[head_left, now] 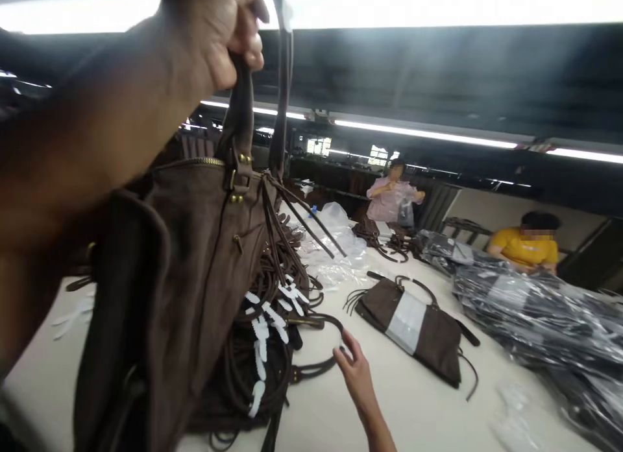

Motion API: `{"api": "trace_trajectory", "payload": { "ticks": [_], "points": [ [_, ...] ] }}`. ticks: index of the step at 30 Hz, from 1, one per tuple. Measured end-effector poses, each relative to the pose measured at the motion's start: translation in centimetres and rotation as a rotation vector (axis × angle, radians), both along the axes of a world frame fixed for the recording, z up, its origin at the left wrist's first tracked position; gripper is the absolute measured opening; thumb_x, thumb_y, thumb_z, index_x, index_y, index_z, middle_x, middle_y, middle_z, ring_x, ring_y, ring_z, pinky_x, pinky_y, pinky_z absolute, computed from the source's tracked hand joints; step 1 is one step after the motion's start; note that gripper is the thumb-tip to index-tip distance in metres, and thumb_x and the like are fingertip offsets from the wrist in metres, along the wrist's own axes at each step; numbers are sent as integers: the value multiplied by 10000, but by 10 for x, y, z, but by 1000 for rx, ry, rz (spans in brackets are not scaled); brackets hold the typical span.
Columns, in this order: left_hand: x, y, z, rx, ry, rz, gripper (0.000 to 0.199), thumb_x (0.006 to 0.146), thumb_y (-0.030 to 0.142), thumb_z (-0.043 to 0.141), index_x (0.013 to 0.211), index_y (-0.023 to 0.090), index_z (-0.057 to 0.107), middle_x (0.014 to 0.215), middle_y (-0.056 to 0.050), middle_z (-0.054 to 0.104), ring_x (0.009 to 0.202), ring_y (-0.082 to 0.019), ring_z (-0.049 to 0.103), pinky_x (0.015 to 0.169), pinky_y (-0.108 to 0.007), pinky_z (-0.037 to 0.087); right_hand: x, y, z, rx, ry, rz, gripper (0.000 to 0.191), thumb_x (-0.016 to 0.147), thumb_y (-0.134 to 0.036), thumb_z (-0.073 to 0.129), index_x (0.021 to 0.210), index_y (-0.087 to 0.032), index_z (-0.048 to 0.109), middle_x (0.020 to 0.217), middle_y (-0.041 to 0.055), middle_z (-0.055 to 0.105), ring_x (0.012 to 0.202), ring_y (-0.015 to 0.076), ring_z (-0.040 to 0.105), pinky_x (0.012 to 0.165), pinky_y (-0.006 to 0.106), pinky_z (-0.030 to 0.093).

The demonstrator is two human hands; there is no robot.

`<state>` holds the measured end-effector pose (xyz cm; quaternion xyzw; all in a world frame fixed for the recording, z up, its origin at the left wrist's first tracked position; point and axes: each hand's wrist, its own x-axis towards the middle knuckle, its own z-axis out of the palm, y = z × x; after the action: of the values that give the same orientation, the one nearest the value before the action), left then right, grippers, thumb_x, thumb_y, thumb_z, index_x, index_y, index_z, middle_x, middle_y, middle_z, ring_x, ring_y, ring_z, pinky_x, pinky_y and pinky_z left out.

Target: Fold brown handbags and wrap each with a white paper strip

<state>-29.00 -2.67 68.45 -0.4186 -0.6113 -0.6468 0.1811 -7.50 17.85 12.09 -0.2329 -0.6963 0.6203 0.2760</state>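
My left hand (226, 34) is raised high at the top of the view, its fingers closed round a handle of a dark brown handbag (195, 264). The bag hangs upright from it, with a brass zip, studs and dangling tassel cords. Further right and lower, my right hand (357, 368) pinches a thin curved bag handle (316, 368) at the edge of a pile of brown handbags (253, 374). White strips (260, 348) lie over the handles in that pile. The hanging bag hides the pile's left part.
On the white table (379, 400) lies a brown handbag (423, 325) with a pale band. Plastic-wrapped bags (525, 303) are heaped at the right, and clear plastic (331, 244) sits behind the pile. Two people, in a pink top (384, 202) and a yellow top (525, 248), are across the table.
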Motion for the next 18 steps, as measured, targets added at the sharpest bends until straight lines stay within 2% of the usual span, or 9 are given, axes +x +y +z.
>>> {"api": "trace_trajectory", "payload": {
  "ticks": [2, 3, 5, 8, 10, 11, 12, 15, 18],
  "points": [
    [22, -6, 10, -85, -118, -165, 217, 803, 123, 196, 622, 87, 310, 580, 113, 228, 781, -114, 632, 600, -257, 156, -4, -13, 25, -153, 67, -83, 828, 700, -520, 743, 1408, -202, 454, 1416, 138, 505, 1313, 302, 459, 1060, 422, 410],
    [31, -9, 10, -119, -170, -254, 220, 799, 101, 165, 625, 75, 297, 590, 118, 219, 708, -69, 616, 600, -259, 144, -4, -17, 34, -258, 72, -97, 894, 679, -548, 751, 1427, -186, 423, 1424, 155, 491, 1322, 303, 448, 1070, 429, 393],
    [45, -8, -1, -152, -258, -417, 216, 809, 73, 167, 649, 48, 309, 612, 137, 260, 594, 5, 569, 605, -250, 146, 3, -25, 44, -427, 75, -89, 904, 662, -601, 743, 1404, -175, 449, 1407, 155, 511, 1310, 294, 464, 1071, 430, 390],
    [65, 14, -34, -184, -324, -558, 193, 860, 118, 294, 723, 22, 390, 718, 151, 424, 642, 2, 598, 617, -224, 181, 24, -39, 32, -691, 119, 115, 796, 694, -700, 654, 1273, -159, 583, 1339, 131, 582, 1260, 276, 522, 1043, 418, 430],
    [76, 40, -58, -241, -347, -590, 227, 877, 212, 394, 782, 12, 442, 861, 115, 523, 787, -67, 645, 623, -205, 212, 41, -51, 13, -899, 177, 262, 751, 707, -705, 640, 1196, -135, 634, 1300, 135, 611, 1241, 276, 541, 1020, 416, 458],
    [80, 55, -69, -267, -349, -591, 275, 883, 262, 416, 825, -2, 467, 946, 80, 554, 863, -112, 651, 626, -200, 233, 51, -57, 2, -980, 205, 273, 710, 701, -662, 679, 1165, -125, 649, 1280, 139, 625, 1232, 279, 549, 1009, 417, 470],
    [82, 70, -80, -288, -342, -580, 333, 892, 304, 420, 878, -22, 487, 1029, 37, 568, 931, -156, 647, 629, -196, 253, 63, -63, -9, -1026, 226, 220, 657, 683, -595, 733, 1132, -121, 663, 1251, 141, 644, 1215, 284, 564, 992, 419, 485],
    [77, 107, -106, -337, -280, -495, 513, 929, 400, 384, 1078, -79, 490, 1219, -96, 537, 1095, -273, 594, 640, -198, 305, 108, -75, -32, -1056, 298, -103, 544, 629, -424, 820, 1067, -133, 685, 1175, 126, 688, 1171, 300, 596, 948, 437, 521],
    [61, 135, -132, -428, -186, -378, 651, 961, 493, 342, 1242, -87, 429, 1294, -181, 502, 1185, -307, 540, 667, -216, 355, 170, -80, -38, -1015, 406, -386, 546, 657, -436, 799, 1106, -151, 678, 1171, 106, 693, 1178, 296, 596, 954, 444, 526]
  ]
}}
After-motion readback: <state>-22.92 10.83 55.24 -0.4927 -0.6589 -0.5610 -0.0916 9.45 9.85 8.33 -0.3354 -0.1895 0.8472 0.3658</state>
